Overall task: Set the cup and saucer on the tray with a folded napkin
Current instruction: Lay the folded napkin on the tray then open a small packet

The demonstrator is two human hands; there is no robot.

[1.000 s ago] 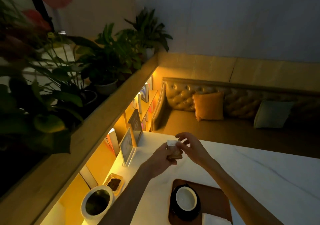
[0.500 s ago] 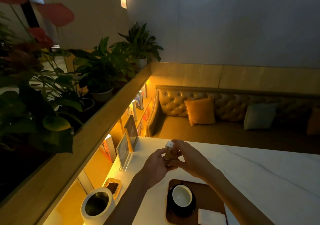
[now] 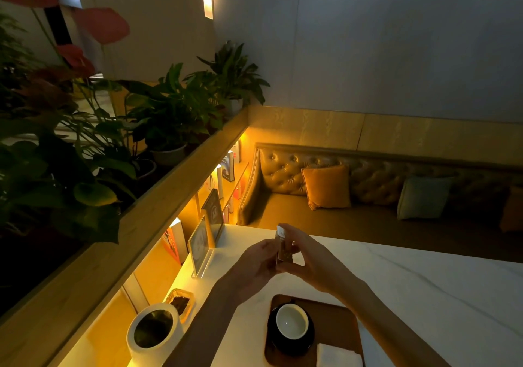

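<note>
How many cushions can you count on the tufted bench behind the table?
3. An orange cushion leans at the bench's left end, a grey-green cushion sits further right, and a third cushion is cut off by the right edge; more may lie out of view.

White planter [image 3: 154, 331] stands at seven o'clock on the table [image 3: 424, 296]. Orange cushion [image 3: 327, 187] rests on the tufted sofa [image 3: 368, 194] at one o'clock.

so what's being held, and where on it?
A small packet, upright above the table. Left hand pinches its left edge, right hand its right side. Contents unclear.
</note>
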